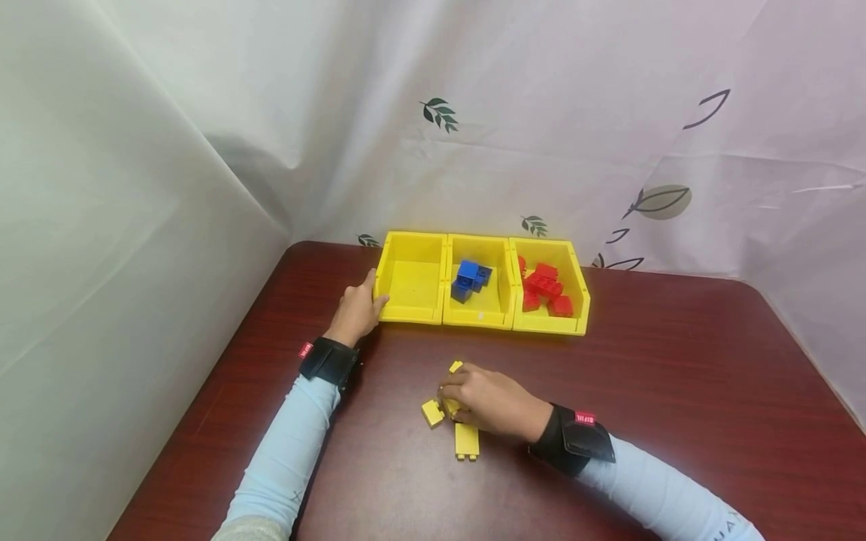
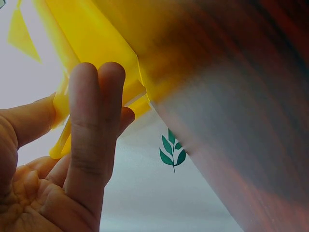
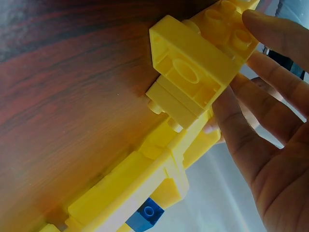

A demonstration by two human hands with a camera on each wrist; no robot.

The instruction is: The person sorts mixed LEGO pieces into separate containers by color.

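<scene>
My left hand is at the left side of the leftmost yellow bin. In the left wrist view, its thumb lies on one side of the bin wall and its fingers on the other, holding it. Over a small group of yellow bricks, my right hand has its fingers curled down. It grips a studded yellow brick, thumb on one side and fingers on the other. A small yellow brick lies just left of these fingers; a longer yellow brick lies nearer me. Another yellow brick shows beyond the knuckles.
Three yellow bins stand joined in a row near the back. The middle bin holds several blue bricks. Several red bricks lie in the right bin. A pale curtain hangs behind the dark red table.
</scene>
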